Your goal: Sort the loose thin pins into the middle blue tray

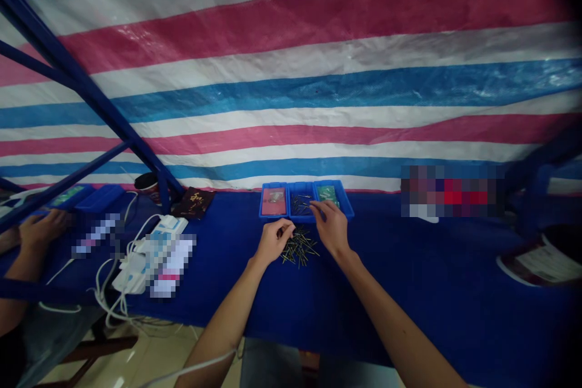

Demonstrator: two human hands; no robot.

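Observation:
A loose pile of thin metal pieces like nails or screws lies on the blue table in front of three blue bins. My left hand is at the pile's left edge, fingers closed in a pinch; what they hold is too small to make out. My right hand reaches over the front of the bins, thumb and fingertips together near the middle bin, which has some similar thin pieces inside. The left bin holds a pink item, and the right bin a green one.
White power strips with tangled cables lie on the left of the blue table. Behind them is a dark packet. At far left a person's hand is near other blue bins. A round container stands at right.

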